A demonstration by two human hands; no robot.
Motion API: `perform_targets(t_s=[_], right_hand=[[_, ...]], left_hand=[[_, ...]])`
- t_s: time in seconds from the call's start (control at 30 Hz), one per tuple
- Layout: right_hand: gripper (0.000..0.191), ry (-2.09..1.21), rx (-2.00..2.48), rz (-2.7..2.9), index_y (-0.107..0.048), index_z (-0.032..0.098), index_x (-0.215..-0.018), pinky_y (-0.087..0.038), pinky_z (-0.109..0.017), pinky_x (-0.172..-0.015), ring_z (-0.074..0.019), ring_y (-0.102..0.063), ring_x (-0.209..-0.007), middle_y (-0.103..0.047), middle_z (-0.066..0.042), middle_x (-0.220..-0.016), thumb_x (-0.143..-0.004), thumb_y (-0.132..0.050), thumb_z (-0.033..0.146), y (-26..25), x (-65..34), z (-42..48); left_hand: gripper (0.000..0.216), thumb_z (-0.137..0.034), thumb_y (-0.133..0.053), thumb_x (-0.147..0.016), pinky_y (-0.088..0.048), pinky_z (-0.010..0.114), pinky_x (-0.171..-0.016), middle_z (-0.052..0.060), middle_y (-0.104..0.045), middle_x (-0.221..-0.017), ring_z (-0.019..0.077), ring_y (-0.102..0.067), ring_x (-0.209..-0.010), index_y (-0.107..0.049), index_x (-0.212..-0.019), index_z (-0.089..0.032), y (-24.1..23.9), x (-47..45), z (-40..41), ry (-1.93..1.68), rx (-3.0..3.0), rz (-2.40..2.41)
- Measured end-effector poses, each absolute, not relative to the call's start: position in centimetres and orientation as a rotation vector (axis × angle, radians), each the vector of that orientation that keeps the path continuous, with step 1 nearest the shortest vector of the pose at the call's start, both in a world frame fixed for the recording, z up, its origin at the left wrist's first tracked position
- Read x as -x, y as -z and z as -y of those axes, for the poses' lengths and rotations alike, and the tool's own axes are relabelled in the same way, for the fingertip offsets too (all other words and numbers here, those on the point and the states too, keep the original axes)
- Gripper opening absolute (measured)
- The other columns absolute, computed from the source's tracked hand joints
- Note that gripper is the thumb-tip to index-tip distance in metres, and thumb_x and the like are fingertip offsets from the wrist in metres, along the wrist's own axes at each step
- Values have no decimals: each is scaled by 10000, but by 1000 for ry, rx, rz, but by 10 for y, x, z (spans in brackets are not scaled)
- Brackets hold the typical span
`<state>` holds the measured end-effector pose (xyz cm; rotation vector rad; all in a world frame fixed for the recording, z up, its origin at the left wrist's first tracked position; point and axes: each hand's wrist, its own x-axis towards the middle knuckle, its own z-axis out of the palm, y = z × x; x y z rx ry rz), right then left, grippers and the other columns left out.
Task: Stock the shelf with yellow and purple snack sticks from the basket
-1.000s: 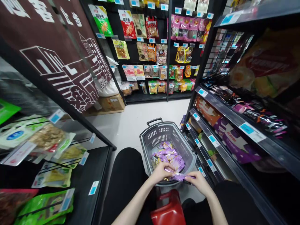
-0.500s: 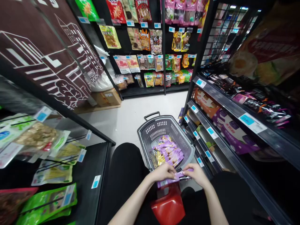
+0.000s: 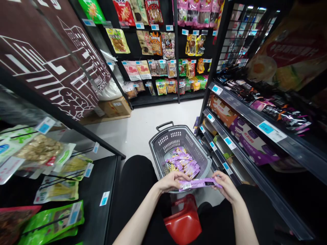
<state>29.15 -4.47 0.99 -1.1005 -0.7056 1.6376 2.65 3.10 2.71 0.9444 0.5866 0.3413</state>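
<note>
A long, narrow purple snack packet (image 3: 196,184) is stretched out level between my two hands, over the near rim of a grey shopping basket (image 3: 156,149). My left hand (image 3: 171,181) pinches its left end, beside a white printed patch. At the other end, my right hand (image 3: 226,184) has its fingers closed on the packet's tip. Inside the basket lies a loose pile of purple packets (image 3: 187,163), with some yellow ones at the left. The basket stands on the floor between my knees, its handle at the far side.
A red plastic object (image 3: 184,223) is below my hands, between my legs. Shelves of snacks (image 3: 255,117) run close along the right, with a black rack (image 3: 109,190) of hanging bags on the left. Farther off are a wall of snack bags (image 3: 158,44) and a cardboard box (image 3: 116,107).
My hands have moved apart, the right one going rightward. The purple packet, earlier bunched and partly covered by my fingers, is now drawn out straight between them.
</note>
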Motion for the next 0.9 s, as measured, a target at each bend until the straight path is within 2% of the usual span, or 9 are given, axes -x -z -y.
perform_targets(t_s=[0.07,0.13,0.23,0.3,0.37,0.47,0.6,0.7,0.9], right_hand=[[232,-1648,1049,609,-598,164,-765,-465,-198,-489,-118,-616,-547,-624,-7,-652,-676,-701,352,-10,-292,45],[263,-1635,996,522,-624,162,-775,-500,-219,-553,-139,-640,-617,-650,-31,-701,-664,-705,387,-8,-291,45],[415,-1596,895,460,-651,171,-855,-527,-264,-664,-197,-652,-799,-679,-81,-871,-580,-739,469,-3,-289,44],[457,-1572,873,456,-652,174,-892,-525,-271,-696,-210,-641,-861,-680,-95,-924,-542,-770,444,0,-287,43],[394,-1541,918,450,-654,169,-865,-526,-262,-652,-195,-655,-794,-696,-91,-856,-559,-778,383,2,-284,42],[295,-1463,1052,465,-647,153,-783,-481,-233,-476,-161,-638,-572,-690,-68,-677,-625,-732,388,6,-280,38],[353,-1326,1280,604,-623,131,-646,-261,-177,-308,-88,-484,-339,-627,-36,-493,-614,-704,472,14,-277,31],[390,-1263,1367,685,-604,135,-589,-193,-190,-304,-78,-424,-294,-592,-25,-431,-598,-687,517,22,-275,27],[386,-1230,1379,644,-562,150,-512,-196,-191,-325,-66,-394,-302,-515,13,-370,-593,-682,508,24,-269,23]], left_hand=[[376,-227,-780,-532,-460,255,-722,87,-680,-910,177,-622,-793,-681,-877,-115,-26,-27,-29,-438,-830,-533],[344,-270,-757,-581,-458,321,-805,124,-643,-1037,215,-621,-873,-674,-873,-108,-24,-29,-29,-523,-729,-477],[453,-309,-761,-579,-411,369,-912,162,-566,-1174,265,-583,-1002,-641,-959,-94,-22,-30,-31,-636,-656,-444],[526,-288,-781,-552,-414,344,-916,162,-600,-1121,257,-590,-997,-614,-1007,-84,-20,-31,-32,-689,-648,-484],[508,-262,-777,-559,-450,312,-863,143,-657,-1002,232,-628,-922,-606,-1004,-84,-17,-33,-34,-701,-651,-593],[398,-314,-755,-581,-506,300,-730,104,-698,-796,224,-666,-775,-622,-883,-92,-12,-37,-35,-697,-694,-809],[352,-426,-724,-563,-518,315,-543,64,-661,-544,241,-658,-567,-592,-652,-113,-6,-41,-37,-710,-782,-1074],[327,-415,-712,-573,-523,315,-523,63,-657,-526,231,-651,-534,-583,-629,-120,-4,-43,-39,-728,-763,-1131],[245,-333,-682,-639,-541,287,-550,79,-668,-556,209,-660,-577,-598,-662,-103,0,-45,-39,-752,-667,-1167]])
